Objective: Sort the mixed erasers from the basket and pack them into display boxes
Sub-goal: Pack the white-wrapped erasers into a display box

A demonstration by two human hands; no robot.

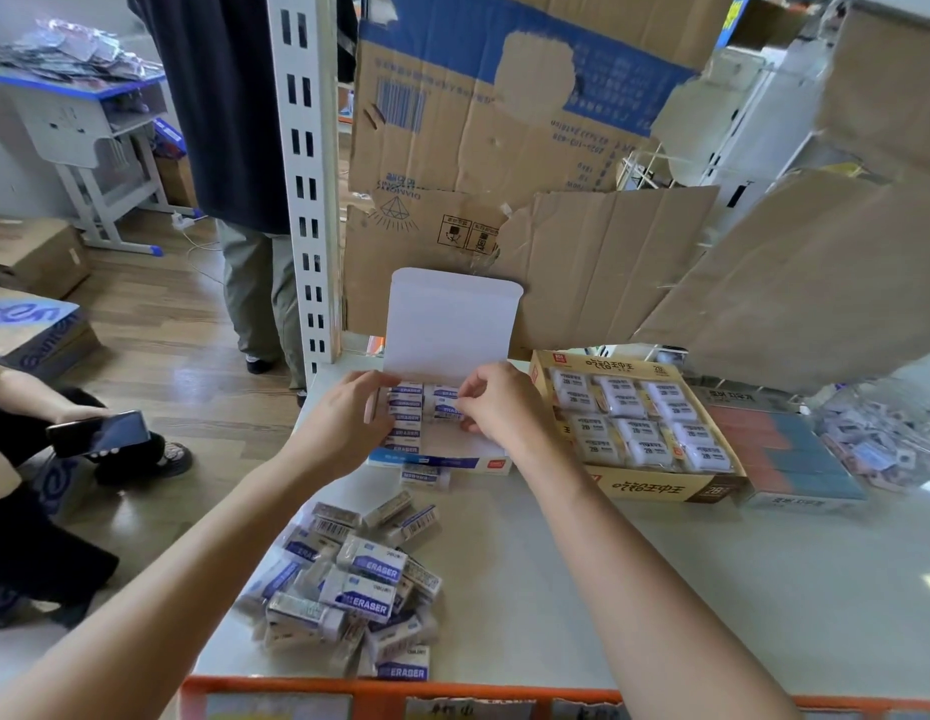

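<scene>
Both hands are up at the white box [436, 462], at the back of the shelf [712, 589]. Its lid [452, 324] stands flipped up against the cardboard [608, 241], which leaves the tray open for loading.

The left hand [348, 415] sits at the box's left wall, fingers curled round the edge, thumb along the side. I'd say it is bracing the box so it doesn't slide as pieces go in.

Inside, one column of erasers [406, 419] runs down the left, labels up and packed tight. A second column is only started at the top, and that's where the right hand [496, 402] is. Its fingers are bent, tips drawn together on an eraser [446, 410], pinching it at the head of that column. Whether it's fully seated I can't tell, because the fingers cover it. The front right of the tray is bare, so there's plenty left to fill.

Supply is close. A pile [358, 579] of the same blue-labelled pieces lies loose near the front edge, between the forearms, and one stray [425, 476] lies just in front of the box.

To the right, the yellow box [639, 423] looks full. The basket [889, 433] of mixed ones sits at the far right, well apart from both hands.
</scene>
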